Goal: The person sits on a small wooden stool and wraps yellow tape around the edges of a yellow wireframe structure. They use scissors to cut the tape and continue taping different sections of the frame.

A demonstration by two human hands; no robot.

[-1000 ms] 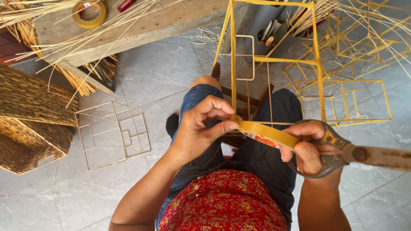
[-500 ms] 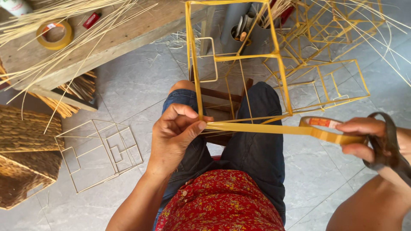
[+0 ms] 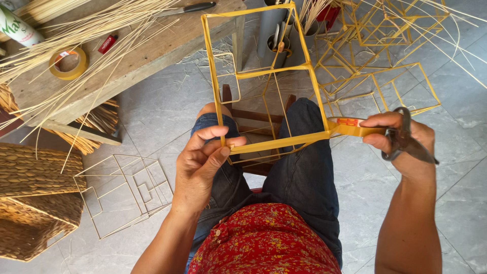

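Observation:
A box-shaped wire frame (image 3: pixel 264 76) wrapped in yellow tape rests upright on my lap. My left hand (image 3: pixel 203 162) pinches its lower left corner, thumb pressing the tape end onto the bar. A stretched strip of yellow tape (image 3: pixel 284 142) runs along the lower bar to the tape roll (image 3: pixel 350 126), which my right hand (image 3: pixel 401 139) holds out to the right. That same hand also has dark scissors (image 3: pixel 406 139) hooked on its fingers.
A wooden bench (image 3: pixel 127 56) at upper left carries thin reed strips, another yellow tape roll (image 3: pixel 68 63), a red lighter and a knife. Woven baskets (image 3: pixel 35 198) and a bare wire frame (image 3: pixel 122 187) lie left. More yellow-wrapped frames (image 3: pixel 385 66) sit on the tiled floor at upper right.
My right hand has pulled the tape roll further right, drawing the strip out. The tape now lies along the frame's lower bar, with my left hand holding its end at the corner.

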